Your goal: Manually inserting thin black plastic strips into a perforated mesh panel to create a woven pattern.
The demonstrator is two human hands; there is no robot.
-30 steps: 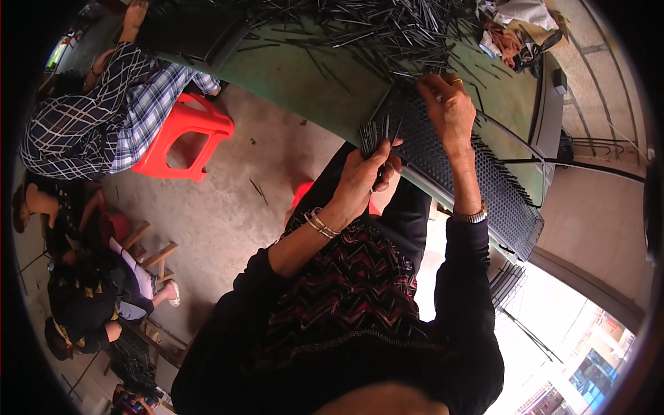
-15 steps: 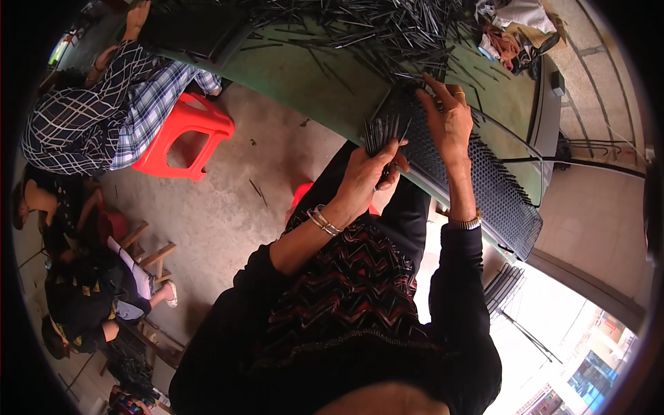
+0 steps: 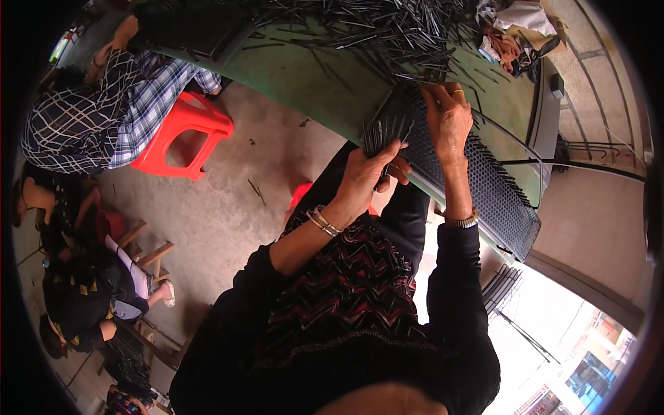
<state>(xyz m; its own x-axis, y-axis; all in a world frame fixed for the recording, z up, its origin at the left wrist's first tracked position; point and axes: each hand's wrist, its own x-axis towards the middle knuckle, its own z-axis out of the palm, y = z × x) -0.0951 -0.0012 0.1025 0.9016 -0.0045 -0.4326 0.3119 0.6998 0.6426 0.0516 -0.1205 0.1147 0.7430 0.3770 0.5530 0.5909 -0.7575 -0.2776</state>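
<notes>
My left hand (image 3: 361,174) is closed around a bundle of thin black sticks (image 3: 380,135), whose ends fan out above the fingers. It hangs at the near edge of a black tray (image 3: 503,207) full of small holes in a honeycomb pattern. Over the upper part of that tray is my right hand (image 3: 451,126), fingers pinched together and pointing down at the holes. Whatever the fingertips hold is too small to make out. Along the tray's right edge, a row of dark stick ends stands up.
The green tabletop (image 3: 297,90) carries a large heap of loose black sticks (image 3: 408,24). Crumpled bags and cloth (image 3: 515,34) lie at its far right. A curved metal rod (image 3: 508,131) arches beside the tray. A co-worker in checked clothes (image 3: 90,124) sits left on a red stool (image 3: 187,138).
My right hand has lowered slightly toward the tray, and its fingers, spread before, are drawn together. My left hand with the bundle has barely moved.
</notes>
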